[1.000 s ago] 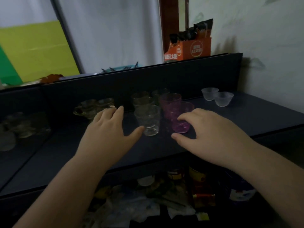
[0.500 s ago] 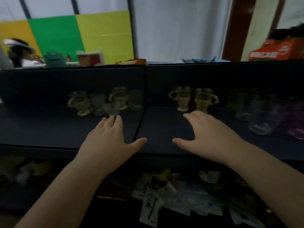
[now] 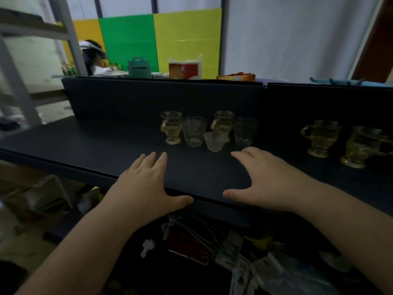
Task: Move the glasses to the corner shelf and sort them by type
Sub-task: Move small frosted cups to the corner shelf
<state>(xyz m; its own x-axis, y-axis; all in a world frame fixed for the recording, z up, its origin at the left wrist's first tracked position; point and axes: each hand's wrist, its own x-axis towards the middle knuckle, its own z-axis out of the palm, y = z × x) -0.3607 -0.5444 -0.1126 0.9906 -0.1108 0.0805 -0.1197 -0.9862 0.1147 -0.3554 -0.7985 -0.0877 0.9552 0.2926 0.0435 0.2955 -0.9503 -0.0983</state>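
Both hands — left hand (image 3: 146, 186), right hand (image 3: 261, 179) — spread empty; glasses (image 3: 209, 130) seemingly just beyond.

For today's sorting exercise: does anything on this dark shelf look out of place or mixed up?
Yes. The cluster ahead of the hands mixes types: two amber handled mugs stand among clear tumblers and a small frosted cup, while two matching amber mugs stand apart to the right. Nothing looks tipped or spilled.
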